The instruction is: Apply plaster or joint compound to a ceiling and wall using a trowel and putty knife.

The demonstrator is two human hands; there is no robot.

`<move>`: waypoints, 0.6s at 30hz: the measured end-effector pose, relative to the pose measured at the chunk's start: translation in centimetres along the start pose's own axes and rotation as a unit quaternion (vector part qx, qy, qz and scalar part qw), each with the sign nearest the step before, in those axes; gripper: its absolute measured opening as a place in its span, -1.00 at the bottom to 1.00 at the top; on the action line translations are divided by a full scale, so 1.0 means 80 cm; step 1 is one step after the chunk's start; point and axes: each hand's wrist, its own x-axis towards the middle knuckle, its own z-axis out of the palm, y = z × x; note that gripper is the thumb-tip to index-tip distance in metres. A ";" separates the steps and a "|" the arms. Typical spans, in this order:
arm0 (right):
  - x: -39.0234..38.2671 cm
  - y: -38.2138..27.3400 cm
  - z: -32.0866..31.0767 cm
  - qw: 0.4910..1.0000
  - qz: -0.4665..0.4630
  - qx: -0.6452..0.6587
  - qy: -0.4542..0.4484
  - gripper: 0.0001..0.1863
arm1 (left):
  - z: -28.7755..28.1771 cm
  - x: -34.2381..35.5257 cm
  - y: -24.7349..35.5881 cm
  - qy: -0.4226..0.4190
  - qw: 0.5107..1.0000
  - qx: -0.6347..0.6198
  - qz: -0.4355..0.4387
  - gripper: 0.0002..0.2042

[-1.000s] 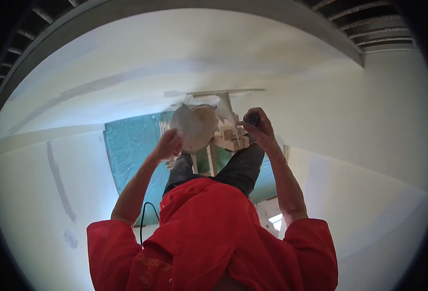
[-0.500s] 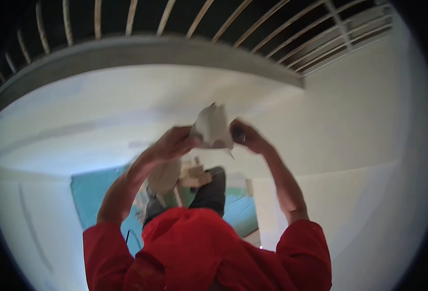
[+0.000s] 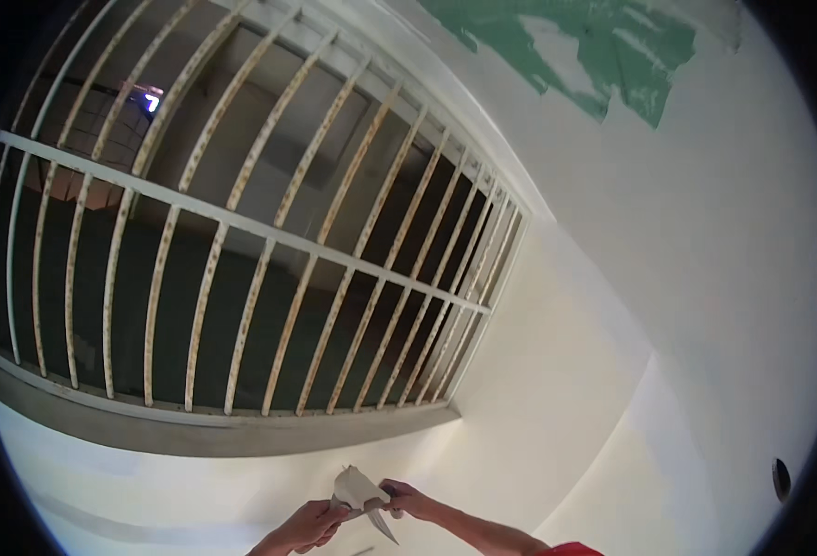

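At the lower middle, my left hand (image 3: 313, 524) is closed on a pale, angular flat piece (image 3: 354, 486), which may be a scraper blade carrying filler; I cannot make out exactly what it is. My right hand (image 3: 407, 499) is closed round a dark-handled tool (image 3: 392, 502), held against the right side of that piece. A thin grey blade (image 3: 381, 528) points down below them. The two hands are close together in front of the pale wall, and their fingers are partly hidden by what they hold.
Above my hands is a rusty barred opening (image 3: 270, 213) with a grey ledge (image 3: 242, 434) and a small light (image 3: 152, 100) behind the bars. Pale walls (image 3: 557, 371) surround it. A torn green patch (image 3: 603, 56) is at the upper right, a dark hole (image 3: 780, 479) at the right.
My view has swung up to the bars and green patch, leaving the boards and my legs out of sight. My left hand has come over to the right one and taken hold of the pale piece.
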 end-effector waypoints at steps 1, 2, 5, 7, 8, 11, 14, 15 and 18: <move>0.003 -0.018 0.001 1.000 -0.006 -0.010 -0.008 -0.65 | -0.003 -0.001 0.003 0.001 1.000 0.016 0.000 -0.72; 0.005 -0.033 0.007 0.980 -0.016 0.186 0.061 -0.67 | -0.007 -0.002 0.003 0.000 0.999 0.035 -0.007 -0.71; 0.007 -0.074 0.028 0.923 -0.007 0.366 0.119 -0.69 | -0.013 0.001 0.007 -0.003 0.998 0.045 -0.035 -0.71; 0.010 -0.097 0.043 0.932 0.027 0.343 0.110 -0.69 | -0.016 0.010 0.022 -0.011 0.997 0.029 -0.072 -0.70; 0.009 -0.098 0.049 0.936 0.044 0.333 0.106 -0.69 | -0.015 0.008 0.032 -0.016 0.995 0.020 -0.092 -0.70; 0.024 -0.011 0.030 0.924 0.044 0.373 0.071 -0.64 | -0.021 -0.012 0.065 0.021 0.996 0.040 -0.077 -0.69; 0.046 0.033 0.020 0.911 0.041 0.409 0.028 -0.57 | -0.035 -0.013 0.073 0.084 0.990 0.110 -0.027 -0.73; 0.051 0.029 0.021 0.885 0.028 0.464 0.020 -0.59 | -0.035 -0.013 0.077 0.108 0.990 0.092 -0.026 -0.75; 0.066 -0.008 0.036 0.787 -0.011 0.617 -0.008 -0.65 | -0.033 -0.018 0.089 0.185 0.982 0.040 -0.017 -0.78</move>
